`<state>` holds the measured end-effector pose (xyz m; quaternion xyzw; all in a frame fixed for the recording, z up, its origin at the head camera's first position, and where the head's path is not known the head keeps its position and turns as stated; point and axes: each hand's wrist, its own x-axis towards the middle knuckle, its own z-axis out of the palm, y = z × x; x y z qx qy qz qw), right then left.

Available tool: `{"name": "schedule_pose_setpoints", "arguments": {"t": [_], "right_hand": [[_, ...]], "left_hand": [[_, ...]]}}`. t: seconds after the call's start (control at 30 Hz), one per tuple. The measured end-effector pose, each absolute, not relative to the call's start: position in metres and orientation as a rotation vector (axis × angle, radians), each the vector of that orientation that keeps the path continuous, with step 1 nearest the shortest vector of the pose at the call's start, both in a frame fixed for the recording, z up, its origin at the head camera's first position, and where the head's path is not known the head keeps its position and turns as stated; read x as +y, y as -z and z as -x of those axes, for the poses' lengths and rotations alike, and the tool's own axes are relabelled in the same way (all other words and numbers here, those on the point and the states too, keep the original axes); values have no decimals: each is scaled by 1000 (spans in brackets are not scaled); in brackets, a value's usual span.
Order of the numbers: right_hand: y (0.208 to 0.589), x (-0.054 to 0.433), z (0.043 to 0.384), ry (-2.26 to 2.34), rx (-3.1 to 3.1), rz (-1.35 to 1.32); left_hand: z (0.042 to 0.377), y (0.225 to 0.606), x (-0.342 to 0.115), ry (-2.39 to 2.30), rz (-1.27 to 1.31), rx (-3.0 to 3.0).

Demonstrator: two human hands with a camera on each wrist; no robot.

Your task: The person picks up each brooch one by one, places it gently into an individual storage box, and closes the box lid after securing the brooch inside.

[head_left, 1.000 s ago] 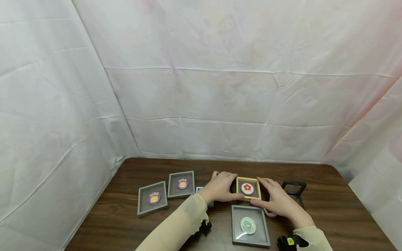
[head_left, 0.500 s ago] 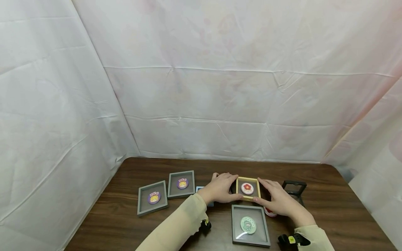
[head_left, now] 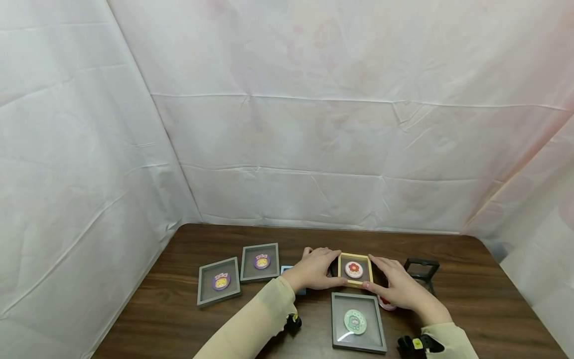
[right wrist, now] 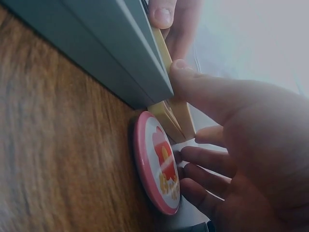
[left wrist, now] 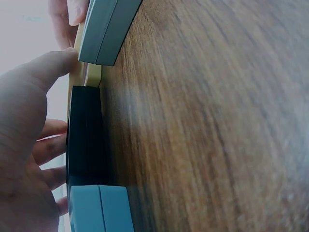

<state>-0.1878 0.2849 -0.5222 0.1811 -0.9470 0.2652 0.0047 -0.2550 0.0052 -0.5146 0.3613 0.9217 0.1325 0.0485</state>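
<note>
Both hands hold a small yellow display frame (head_left: 339, 269) that has a clear window and a round red-flower badge (head_left: 354, 269) in it. My left hand (head_left: 314, 269) grips its left side, thumb at the near edge and fingers toward the far corner. On the right side my right hand (head_left: 396, 284) grips likewise, its thumb on the near right corner. In the right wrist view the frame's two halves (right wrist: 181, 113) part slightly at that corner. A pink-rimmed badge (right wrist: 161, 164) lies beside the right fingers. Under the left hand sits a black frame (left wrist: 87, 135).
A larger grey frame (head_left: 339, 329) with a green badge lies just in front. Two grey frames (head_left: 207, 294) (head_left: 248, 264) with purple badges lie to the left. A blue frame (head_left: 301, 291) is mostly hidden by the left wrist. An open black frame (head_left: 421, 269) stands at right.
My right thumb has slid a little to the right along the yellow frame's near edge. The left hand and the other things stay in place.
</note>
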Motion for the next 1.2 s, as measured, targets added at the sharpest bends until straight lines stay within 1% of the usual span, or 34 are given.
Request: {"name": "schedule_pose_setpoints", "arguments": {"t": [0.9,1.2], "right_hand": [[520,284,187,-868,-2974,-560],[526,285,189,-870,-2916,-580]], "left_hand": [[254,514,5,-408,-1109,2813],[255,519,6,-398,-1122,2828]]}}
